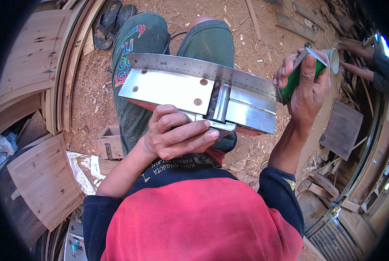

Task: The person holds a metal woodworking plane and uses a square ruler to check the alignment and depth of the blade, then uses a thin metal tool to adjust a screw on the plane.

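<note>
An upturned electric planer (172,91) lies across my lap, its shiny metal sole facing up and its cutter drum (221,102) showing in the gap between the two sole plates. My left hand (177,132) grips the planer's near side, fingers along its edge; the thumb is hidden. In my right hand (306,82) is the green handle of a try square (305,69). The square's graduated steel blade (194,66) stands on edge along the far side of the sole, stretching from the handle to the planer's left end.
Below my legs (144,43), wood shavings cover the ground. Wooden panels (33,48) lean at the left, near a small wooden block (112,141). Sandals (109,21) lie at the far left. On the right are a pale cup (333,61), a dark board (342,130) and another person's limbs (355,63).
</note>
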`<state>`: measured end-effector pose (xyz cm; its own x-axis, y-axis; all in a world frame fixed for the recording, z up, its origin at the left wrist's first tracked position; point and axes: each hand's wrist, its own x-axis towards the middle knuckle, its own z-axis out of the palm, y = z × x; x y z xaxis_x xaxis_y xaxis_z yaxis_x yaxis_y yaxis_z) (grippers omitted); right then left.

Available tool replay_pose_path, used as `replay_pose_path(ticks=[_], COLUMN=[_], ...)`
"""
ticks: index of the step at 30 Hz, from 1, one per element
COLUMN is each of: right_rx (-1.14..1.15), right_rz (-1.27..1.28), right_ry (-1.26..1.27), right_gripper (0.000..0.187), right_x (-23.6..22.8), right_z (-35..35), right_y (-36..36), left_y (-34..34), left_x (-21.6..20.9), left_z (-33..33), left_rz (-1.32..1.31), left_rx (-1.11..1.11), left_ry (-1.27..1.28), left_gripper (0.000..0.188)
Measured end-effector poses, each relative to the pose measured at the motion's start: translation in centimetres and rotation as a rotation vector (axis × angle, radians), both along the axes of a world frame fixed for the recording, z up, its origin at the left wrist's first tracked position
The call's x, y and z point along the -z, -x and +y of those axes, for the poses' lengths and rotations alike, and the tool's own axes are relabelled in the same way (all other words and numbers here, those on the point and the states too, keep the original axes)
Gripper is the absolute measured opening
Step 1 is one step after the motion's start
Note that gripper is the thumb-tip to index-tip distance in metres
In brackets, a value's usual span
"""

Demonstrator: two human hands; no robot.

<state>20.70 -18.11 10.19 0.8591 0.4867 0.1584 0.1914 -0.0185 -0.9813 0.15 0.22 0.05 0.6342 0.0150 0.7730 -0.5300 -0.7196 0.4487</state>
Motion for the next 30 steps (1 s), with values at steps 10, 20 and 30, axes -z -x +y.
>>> replay_pose_path(ticks=[10,20,30], right_rx=[-0.018,-0.003,0.460], right_rz=[-0.014,-0.020,0.475], right_ry=[0.001,-0.003,-0.312], right_gripper=[0.025,0.030,0.032], right_x=[-0.1,0.1,15.2], right_z=[-0.2,-0.1,-6.7], right_y=[0.3,0.0,-8.9], left_y=[0.1,0.0,-0.3], left_x=[0.6,0.1,0.0], left_z=[-0.3,0.0,-0.3], left_rz=[-0.003,0.016,-0.014], left_rx=[-0.008,-0.006,-0.048], left_ry=[0.068,-0.022,0.006], left_gripper=[0.044,0.046,0.047])
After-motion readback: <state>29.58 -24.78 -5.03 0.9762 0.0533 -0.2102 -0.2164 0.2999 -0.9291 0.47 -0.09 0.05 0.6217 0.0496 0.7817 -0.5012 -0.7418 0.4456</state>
